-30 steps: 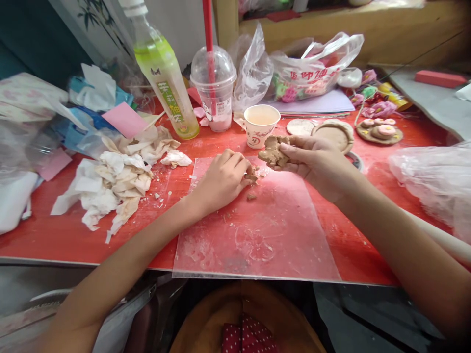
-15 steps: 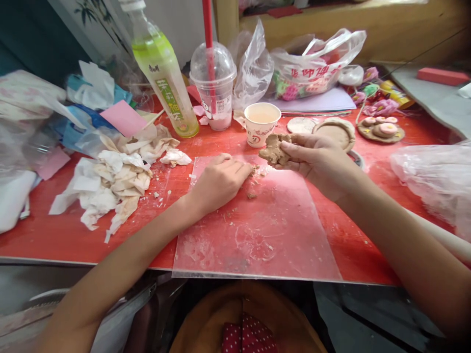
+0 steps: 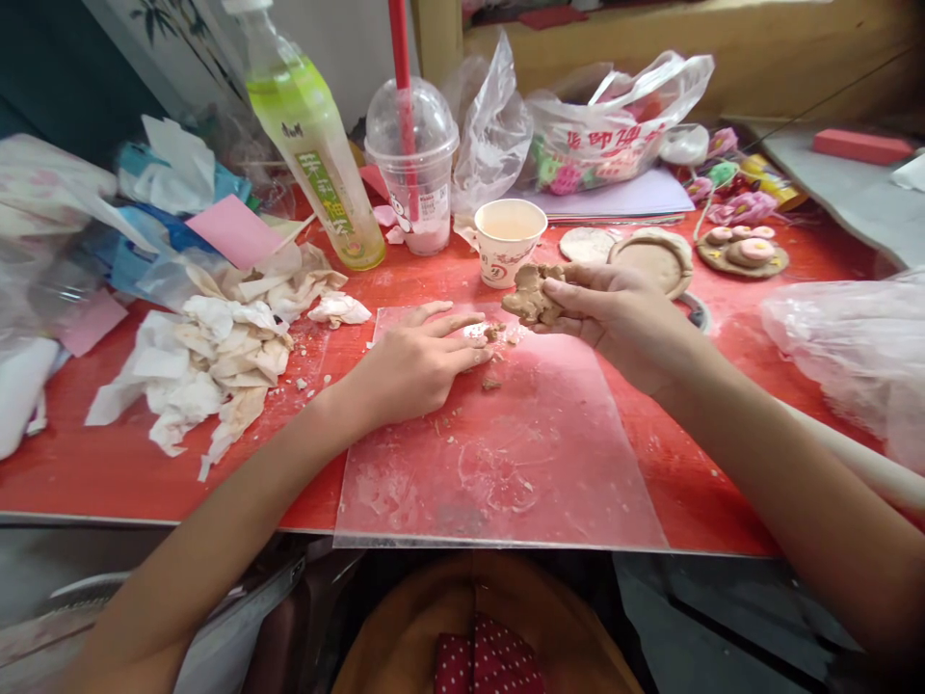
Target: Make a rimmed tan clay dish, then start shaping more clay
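My right hand (image 3: pixel 614 313) pinches a lump of brown clay (image 3: pixel 533 295) between thumb and fingers, held above the far side of a clear plastic sheet (image 3: pixel 462 482). The clay has an uneven, lumpy surface. To its left, my left hand (image 3: pixel 426 359) lies palm down over the sheet with its fingers spread, holding nothing. Small clay crumbs (image 3: pixel 492 333) sit by its fingertips, and another bit of clay (image 3: pixel 490 383) lies just nearer. Behind the lump stands a paper cup (image 3: pixel 510 246) with cloudy liquid.
Crumpled tissues (image 3: pixel 217 357) lie at left, near a bottle of green drink (image 3: pixel 318 164) and a domed plastic cup (image 3: pixel 413 173). Round clay pieces (image 3: pixel 654 262) and a decorated clay disc (image 3: pixel 743 255) are at back right. A clear plastic bag (image 3: pixel 853 337) covers the right side.
My left hand's fingers have spread and lifted away from the crumbs, uncovering them. My right hand still holds the clay in about the same place. The view has shifted slightly.
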`<move>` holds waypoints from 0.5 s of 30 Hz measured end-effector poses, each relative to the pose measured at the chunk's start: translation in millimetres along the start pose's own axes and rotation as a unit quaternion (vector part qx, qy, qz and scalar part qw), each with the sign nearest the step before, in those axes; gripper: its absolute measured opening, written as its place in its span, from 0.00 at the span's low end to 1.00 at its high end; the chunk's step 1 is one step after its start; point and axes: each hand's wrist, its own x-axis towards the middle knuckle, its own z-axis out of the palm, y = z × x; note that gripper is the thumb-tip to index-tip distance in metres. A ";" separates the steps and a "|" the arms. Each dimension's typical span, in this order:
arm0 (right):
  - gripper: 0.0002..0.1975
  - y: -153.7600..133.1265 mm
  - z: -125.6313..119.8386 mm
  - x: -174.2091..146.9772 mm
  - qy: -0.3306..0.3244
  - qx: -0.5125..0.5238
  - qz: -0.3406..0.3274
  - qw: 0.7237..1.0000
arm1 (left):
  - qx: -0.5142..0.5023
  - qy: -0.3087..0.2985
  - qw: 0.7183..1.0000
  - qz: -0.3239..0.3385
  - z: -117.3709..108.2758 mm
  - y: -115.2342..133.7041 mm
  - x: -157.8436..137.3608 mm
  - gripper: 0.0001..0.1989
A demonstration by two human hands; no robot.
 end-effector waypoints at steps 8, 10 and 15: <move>0.05 -1.9 2.0 -1.5 0.013 -0.001 0.008 1.000 | -0.062 -0.007 0.998 -0.029 2.5 2.8 -0.1 0.18; 0.05 -2.6 1.6 -1.8 0.016 0.003 0.011 1.000 | -0.069 0.000 0.997 -0.037 1.6 0.9 0.3 0.15; 0.04 -1.7 -0.6 -1.0 0.011 -0.006 0.007 1.000 | -0.052 -0.028 0.997 -0.051 -4.4 -6.2 -2.3 0.09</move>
